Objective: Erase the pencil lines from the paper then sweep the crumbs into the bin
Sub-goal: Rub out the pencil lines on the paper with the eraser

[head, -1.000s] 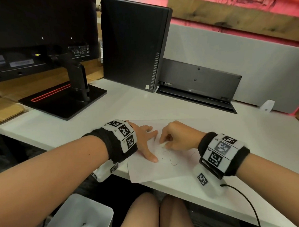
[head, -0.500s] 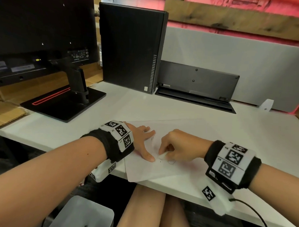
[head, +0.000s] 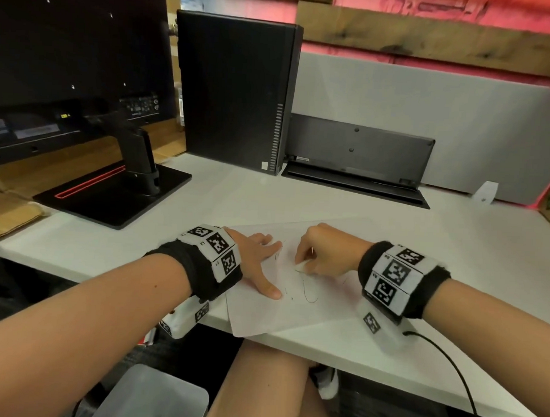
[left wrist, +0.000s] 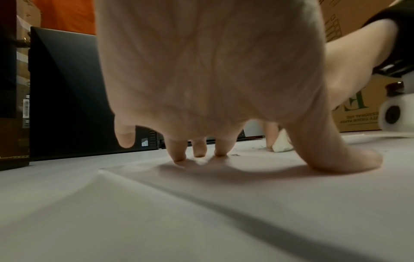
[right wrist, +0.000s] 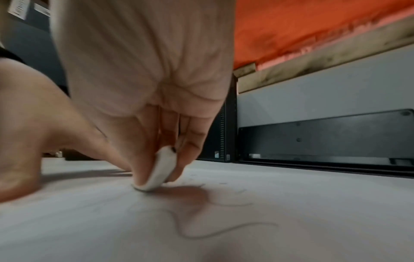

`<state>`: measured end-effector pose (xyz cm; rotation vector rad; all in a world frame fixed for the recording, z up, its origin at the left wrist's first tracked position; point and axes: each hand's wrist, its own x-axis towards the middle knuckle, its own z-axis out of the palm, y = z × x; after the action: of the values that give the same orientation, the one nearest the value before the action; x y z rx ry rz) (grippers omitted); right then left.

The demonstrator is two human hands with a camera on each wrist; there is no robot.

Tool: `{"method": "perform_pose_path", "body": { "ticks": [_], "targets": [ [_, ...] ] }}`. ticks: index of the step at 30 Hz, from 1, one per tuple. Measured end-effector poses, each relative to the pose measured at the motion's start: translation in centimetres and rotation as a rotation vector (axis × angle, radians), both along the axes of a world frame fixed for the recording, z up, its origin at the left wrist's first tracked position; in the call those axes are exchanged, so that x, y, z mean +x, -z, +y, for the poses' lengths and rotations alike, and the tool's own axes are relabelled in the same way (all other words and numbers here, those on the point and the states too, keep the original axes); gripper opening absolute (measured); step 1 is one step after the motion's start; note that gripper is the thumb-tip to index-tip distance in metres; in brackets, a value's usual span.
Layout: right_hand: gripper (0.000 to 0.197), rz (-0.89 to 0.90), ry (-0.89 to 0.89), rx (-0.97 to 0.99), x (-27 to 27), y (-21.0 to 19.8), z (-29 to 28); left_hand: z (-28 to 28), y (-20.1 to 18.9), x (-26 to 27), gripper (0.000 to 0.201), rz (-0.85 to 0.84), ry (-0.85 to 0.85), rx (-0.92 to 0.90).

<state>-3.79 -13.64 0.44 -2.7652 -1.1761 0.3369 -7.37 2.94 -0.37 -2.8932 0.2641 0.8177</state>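
Two hands work the sheet. The left hand (head: 256, 254) lies flat, fingers straight and spread, pinning the paper (head: 294, 313) to the desk (head: 454, 263) near its front edge. The right hand (head: 325, 251) pinches a white eraser (right wrist: 162, 170), its tip on the paper. Pencil lines (head: 309, 293) remain just nearside of the eraser. Advised: short strokes away from the pinning fingers, light pressure, lest the sheet buckle. Crumbs (left wrist: 235, 155) lie unswept; the bin (head: 152, 398) stands below the desk.
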Motion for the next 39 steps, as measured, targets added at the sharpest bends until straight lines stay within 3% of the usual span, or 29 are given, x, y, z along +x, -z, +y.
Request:
{"method": "perform_pose_path", "body": {
  "ticks": [5,12,17,22,28,34,39],
  "targets": [
    [0.018,0.052,-0.084,0.017,-2.0,0.7,0.7,0.0,0.1,0.1,0.103,-0.008,0.002,0.008],
    [0.018,0.004,0.017,0.035,-0.4,0.0,0.3,0.1,0.1,0.2,0.111,0.02,-0.009,-0.014],
    [0.016,0.053,-0.067,0.023,-2.3,0.6,0.5,0.1,0.2,0.4,0.114,0.022,-0.024,-0.016],
    [0.017,0.015,-0.018,0.032,0.1,-0.2,0.6,0.1,0.3,0.8,0.115,0.036,-0.031,-0.012],
    [0.014,0.11,-0.156,0.044,-1.4,0.6,0.4,0.3,0.3,0.7,0.114,0.034,-0.014,-0.01],
    [0.016,0.024,-0.082,0.026,1.1,0.2,1.3,0.5,0.3,0.7,0.117,0.045,-0.036,-0.027],
    [0.018,0.14,-0.187,0.03,-1.1,0.1,1.1,0.8,0.6,0.8,0.12,0.057,-0.043,-0.044]
  ]
}}
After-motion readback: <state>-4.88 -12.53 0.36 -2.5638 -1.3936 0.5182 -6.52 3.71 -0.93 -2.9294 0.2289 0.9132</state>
